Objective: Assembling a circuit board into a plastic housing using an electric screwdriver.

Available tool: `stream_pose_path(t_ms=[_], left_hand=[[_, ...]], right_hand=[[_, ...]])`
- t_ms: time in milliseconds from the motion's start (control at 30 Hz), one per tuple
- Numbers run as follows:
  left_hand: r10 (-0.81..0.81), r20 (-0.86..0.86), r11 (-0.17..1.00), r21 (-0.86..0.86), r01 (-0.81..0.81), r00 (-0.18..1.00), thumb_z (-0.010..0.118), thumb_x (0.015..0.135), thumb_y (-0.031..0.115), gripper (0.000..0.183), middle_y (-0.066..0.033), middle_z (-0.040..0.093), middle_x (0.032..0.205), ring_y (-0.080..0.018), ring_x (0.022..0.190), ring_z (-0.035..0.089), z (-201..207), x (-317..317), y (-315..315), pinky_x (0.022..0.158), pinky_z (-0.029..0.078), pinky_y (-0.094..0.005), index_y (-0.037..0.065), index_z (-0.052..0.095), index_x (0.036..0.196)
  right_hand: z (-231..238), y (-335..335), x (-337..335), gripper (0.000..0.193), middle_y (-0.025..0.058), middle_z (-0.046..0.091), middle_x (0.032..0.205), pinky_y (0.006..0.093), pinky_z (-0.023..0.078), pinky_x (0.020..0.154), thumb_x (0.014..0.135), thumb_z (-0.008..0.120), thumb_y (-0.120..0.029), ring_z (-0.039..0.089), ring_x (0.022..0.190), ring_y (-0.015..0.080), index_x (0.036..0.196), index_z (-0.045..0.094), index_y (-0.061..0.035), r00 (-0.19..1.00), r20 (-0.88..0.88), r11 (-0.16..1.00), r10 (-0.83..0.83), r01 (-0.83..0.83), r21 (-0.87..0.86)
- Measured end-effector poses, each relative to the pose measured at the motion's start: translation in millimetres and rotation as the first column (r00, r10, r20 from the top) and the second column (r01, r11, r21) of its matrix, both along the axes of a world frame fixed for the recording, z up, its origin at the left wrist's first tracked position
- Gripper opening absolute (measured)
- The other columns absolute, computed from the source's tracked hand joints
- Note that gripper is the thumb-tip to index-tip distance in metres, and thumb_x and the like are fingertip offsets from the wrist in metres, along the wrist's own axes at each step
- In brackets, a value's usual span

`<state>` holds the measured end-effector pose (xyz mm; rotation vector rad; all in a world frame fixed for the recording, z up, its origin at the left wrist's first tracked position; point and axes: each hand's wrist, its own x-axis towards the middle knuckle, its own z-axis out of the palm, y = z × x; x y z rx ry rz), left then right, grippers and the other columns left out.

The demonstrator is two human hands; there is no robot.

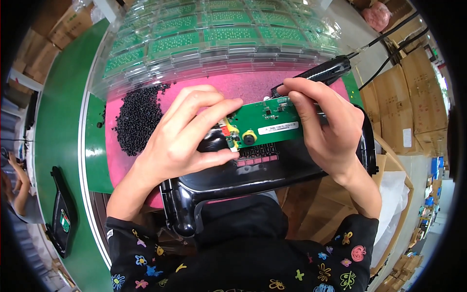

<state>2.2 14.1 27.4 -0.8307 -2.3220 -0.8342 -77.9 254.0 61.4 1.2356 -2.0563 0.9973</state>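
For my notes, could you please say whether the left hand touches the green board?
Touching: the head view shows the left hand pinching the green board at its left end.

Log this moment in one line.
left hand: holds green circuit board, left end; right hand: holds its right end; beneath: black casing

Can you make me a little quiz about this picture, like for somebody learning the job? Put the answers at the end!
1. True or false: the left hand and the right hand are both holding the green circuit board.

2. Where does the heap of small black pieces lie?
A) In a cardboard box
B) On the pink mat
C) On the person's sleeve

3. Fill in the gap: the long printed label on the board is ____ in colour.

Key: 1. True, one hand is at each end. 2. B. 3. White.
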Motion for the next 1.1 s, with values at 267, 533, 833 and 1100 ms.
stream_pose_path(t_ms=[267, 533, 833, 1100], left_hand=[[0.044, -0.022, 0.999, -0.018, -0.044, 0.999, 0.087, 0.054, 0.016, 0.065, -0.0125, 0.065, 0.098, -0.0316, 0.094, 0.064, 6.7, -1.7, -13.0, 0.086, 0.052, -0.0437, -0.002, 0.07, 0.113], [-0.111, 0.348, 0.99, -0.042, 0.134, 0.931, 0.088, 0.053, 0.025, 0.06, -0.0067, 0.066, 0.09, -0.025, 0.075, 0.066, -0.4, 6.2, -8.4, 0.063, 0.053, -0.0348, 0.003, 0.071, 0.106], [0.096, 0.436, 0.973, -0.23, 0.008, 0.895, 0.09, 0.058, 0.028, 0.062, -0.0069, 0.064, 0.095, -0.026, 0.078, 0.067, -8.7, 10.6, -0.8, 0.062, 0.052, -0.0339, 0.003, 0.069, 0.11], [0.115, 0.426, 0.965, -0.262, 0.001, 0.898, 0.09, 0.06, 0.028, 0.062, -0.007, 0.064, 0.097, -0.0258, 0.083, 0.068, -9.6, 10.8, 2.4, 0.063, 0.051, -0.0351, 0.005, 0.068, 0.112]], right_hand=[[9.0, 28.3, -0.7, 0.019, 0.0093, 0.069, 0.077, 0.0324, 0.052, 0.057, 0.08, 0.083, -0.01, 0.068, 0.065, 0.0251, 0.09, 0.069, -0.0024, 0.993, 0.116, 0.978, 0.035, -0.058, 0.203], [-4.5, 58.9, 20.6, 0.067, 0.012, 0.07, 0.098, 0.0384, 0.056, 0.072, 0.058, 0.096, -0.033, 0.067, 0.084, 0.0316, 0.107, 0.067, 0.0016, 0.87, 0.483, 0.872, 0.097, -0.308, 0.38], [-55.1, 56.5, 4.1, 0.063, 0.0152, 0.066, 0.118, 0.0419, 0.052, 0.094, 0.062, 0.092, -0.014, 0.063, 0.107, 0.0348, 0.116, 0.064, -0.002, 0.858, 0.501, 0.922, 0.108, -0.275, 0.273], [-60.7, 58.2, 7.0, 0.065, 0.0135, 0.062, 0.123, 0.0417, 0.048, 0.099, 0.059, 0.091, -0.01, 0.059, 0.114, 0.0328, 0.119, 0.064, -0.0036, 0.85, 0.522, 0.925, 0.066, -0.249, 0.288]])
